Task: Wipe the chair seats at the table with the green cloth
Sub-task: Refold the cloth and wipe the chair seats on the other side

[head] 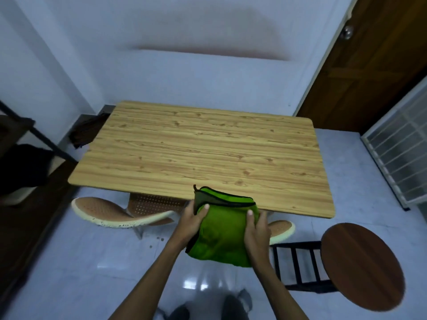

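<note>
Right now I have the green cloth (219, 229) held up in both hands, just off the near edge of the wooden counter (203, 148) and above the floor. My left hand (193, 221) pinches its left side, thumb on the front; my right hand (255, 227) grips the right side the same way. It looks folded over, with a dark-trimmed flap at the top. I judge it light, soft and floppy, so it will sag unless I bunch it into a pad under one palm. No seat is touched yet. A woven chair (122, 213) sits tucked under the counter just beside my left hand, and a round wooden stool (360, 264) stands to my right.
</note>
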Demonstrator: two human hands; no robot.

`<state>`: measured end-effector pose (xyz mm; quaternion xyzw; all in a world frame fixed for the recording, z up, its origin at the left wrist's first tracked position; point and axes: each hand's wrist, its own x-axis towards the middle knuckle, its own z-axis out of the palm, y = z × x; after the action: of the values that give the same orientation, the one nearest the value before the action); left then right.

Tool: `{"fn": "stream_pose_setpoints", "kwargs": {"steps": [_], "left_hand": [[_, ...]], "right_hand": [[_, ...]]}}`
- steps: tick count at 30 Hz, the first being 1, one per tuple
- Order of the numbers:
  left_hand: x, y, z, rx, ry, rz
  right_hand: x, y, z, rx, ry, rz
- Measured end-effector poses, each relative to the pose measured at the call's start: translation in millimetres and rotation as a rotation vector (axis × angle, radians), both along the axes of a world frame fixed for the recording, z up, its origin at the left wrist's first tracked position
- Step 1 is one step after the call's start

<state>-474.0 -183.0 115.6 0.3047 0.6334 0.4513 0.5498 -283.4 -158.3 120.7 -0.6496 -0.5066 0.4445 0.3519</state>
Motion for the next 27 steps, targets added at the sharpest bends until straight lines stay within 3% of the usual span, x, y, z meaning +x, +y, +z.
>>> {"fn": "stream_pose_setpoints", "kwargs": {"steps": [11,22,27], "left_hand": [[-184,-87,6,-0.020,0.389,0.033],[-290,-97,-18,0.087,0.638,-0.225],[-349,-104,-25,0.030,0.762,-0.206]], "right_hand": [[-191,-94,6,0.160,-0.135,-0.040],[-279,-117,-27,0.172,-0.288,-0.060],[-333,-117,-33,0.150,-0.290,0.034]]}}
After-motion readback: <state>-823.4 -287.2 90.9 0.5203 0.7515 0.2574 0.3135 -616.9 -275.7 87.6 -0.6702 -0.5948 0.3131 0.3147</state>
